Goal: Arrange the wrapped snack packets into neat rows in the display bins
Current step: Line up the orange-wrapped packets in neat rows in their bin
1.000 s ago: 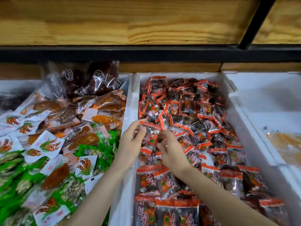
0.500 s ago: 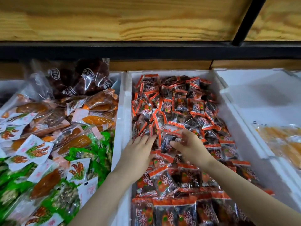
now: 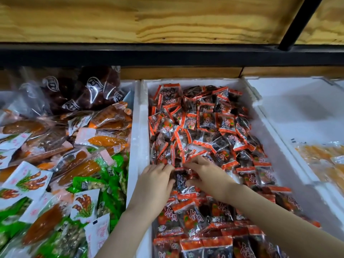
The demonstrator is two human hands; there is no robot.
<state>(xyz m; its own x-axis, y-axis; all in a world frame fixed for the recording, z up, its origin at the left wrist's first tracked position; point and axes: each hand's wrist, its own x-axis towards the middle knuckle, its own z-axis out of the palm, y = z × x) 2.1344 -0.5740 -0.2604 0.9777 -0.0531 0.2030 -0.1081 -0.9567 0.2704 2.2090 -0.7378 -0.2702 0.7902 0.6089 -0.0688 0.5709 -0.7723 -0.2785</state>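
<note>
Red-and-black wrapped snack packets (image 3: 206, 120) fill the middle white foam bin (image 3: 140, 127). They lie jumbled at the back, while a neater row of packets (image 3: 193, 218) lies near the front. Both hands meet over the bin's left middle at one dark packet (image 3: 182, 181). My left hand (image 3: 155, 183) holds its left edge with fingertips and thumb. My right hand (image 3: 208, 174) pinches its right side, fingers above and thumb below. Part of that packet is hidden under the fingers.
The left bin holds a mixed heap of green, white and orange-brown packets (image 3: 55, 161) and clear bags of dark sweets (image 3: 80, 90). The right foam bin (image 3: 297, 112) holds orange packets (image 3: 323, 157) at its near right. A black shelf rail (image 3: 167, 54) and wooden board hang overhead.
Both hands have drawn together and slightly toward me. The left went from lying flat on the packets to holding the dark packet. The right shifted left onto the same packet.
</note>
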